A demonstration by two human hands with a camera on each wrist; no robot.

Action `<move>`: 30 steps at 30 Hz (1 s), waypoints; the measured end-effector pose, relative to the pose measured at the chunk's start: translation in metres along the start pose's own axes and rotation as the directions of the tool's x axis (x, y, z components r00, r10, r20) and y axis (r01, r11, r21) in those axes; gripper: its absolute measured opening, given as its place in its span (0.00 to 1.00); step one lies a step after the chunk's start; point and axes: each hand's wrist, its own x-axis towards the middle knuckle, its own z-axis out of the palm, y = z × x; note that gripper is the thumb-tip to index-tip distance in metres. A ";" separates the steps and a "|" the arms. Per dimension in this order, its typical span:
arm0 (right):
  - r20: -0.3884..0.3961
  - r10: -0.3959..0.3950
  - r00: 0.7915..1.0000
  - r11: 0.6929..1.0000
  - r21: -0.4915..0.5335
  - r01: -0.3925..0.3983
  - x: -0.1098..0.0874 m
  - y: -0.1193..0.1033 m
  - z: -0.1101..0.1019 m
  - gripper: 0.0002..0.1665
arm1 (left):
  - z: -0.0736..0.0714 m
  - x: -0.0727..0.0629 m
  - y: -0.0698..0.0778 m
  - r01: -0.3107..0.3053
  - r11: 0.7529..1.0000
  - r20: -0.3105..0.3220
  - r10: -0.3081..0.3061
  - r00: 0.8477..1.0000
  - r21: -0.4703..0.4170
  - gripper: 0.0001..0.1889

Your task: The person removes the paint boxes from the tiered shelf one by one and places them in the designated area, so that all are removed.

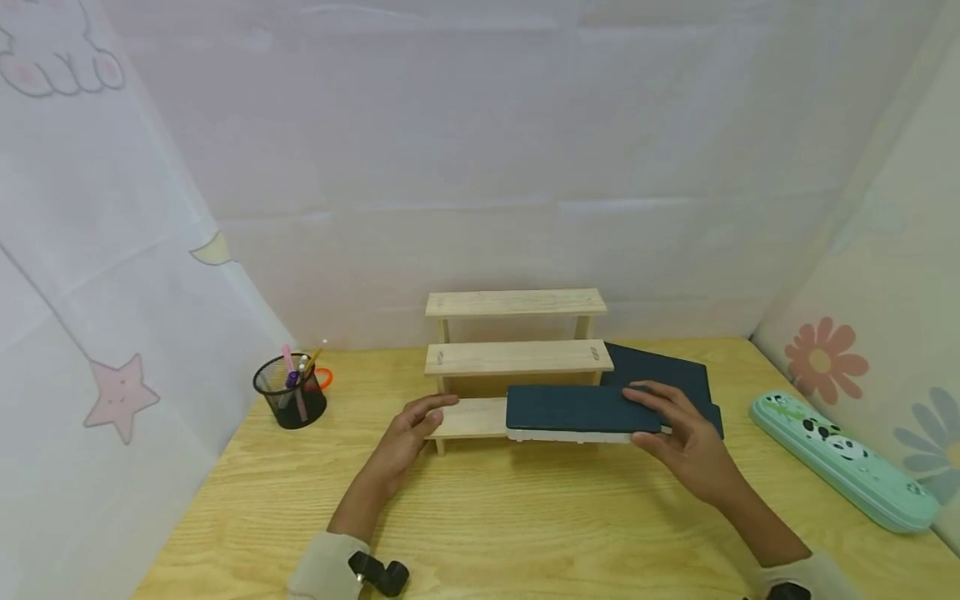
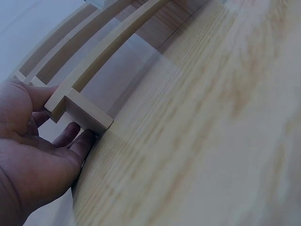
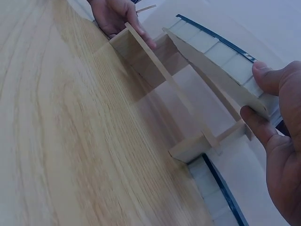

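A three-step pale wooden rack stands on the table. My left hand holds the left end of its lowest step, with the thumb at the board and other fingers beside the leg below. My right hand pinches the right end of a long flat case with a dark blue top and white segmented side. Seen from the head, this case overlaps the right part of the lowest step. In the right wrist view the case is tilted above that step, its pale underside showing.
Another dark blue-topped flat case lies behind and right of the rack. On the far left stands a black mesh cup with pens and orange-handled scissors. A mint panda pencil case lies at the right edge. Fabric hangs around the table.
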 end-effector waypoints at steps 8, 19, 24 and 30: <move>-0.039 0.050 0.998 0.995 -0.086 -0.053 -0.015 -0.001 -0.020 0.36 | -0.001 0.000 -0.002 0.005 1.000 0.008 -0.005 1.000 -0.014 0.19; -0.072 0.088 0.994 0.994 -0.064 -0.092 -0.038 0.000 -0.044 0.35 | -0.001 -0.001 0.000 0.009 1.000 0.011 -0.009 1.000 -0.007 0.19; -0.092 0.106 0.990 0.992 -0.051 -0.111 -0.047 0.004 -0.057 0.36 | -0.002 0.000 0.001 0.002 1.000 0.011 -0.002 1.000 -0.013 0.20; -0.130 0.095 0.987 0.994 -0.036 -0.101 -0.059 0.007 -0.072 0.36 | -0.001 0.000 0.001 0.003 1.000 0.018 -0.003 1.000 -0.020 0.20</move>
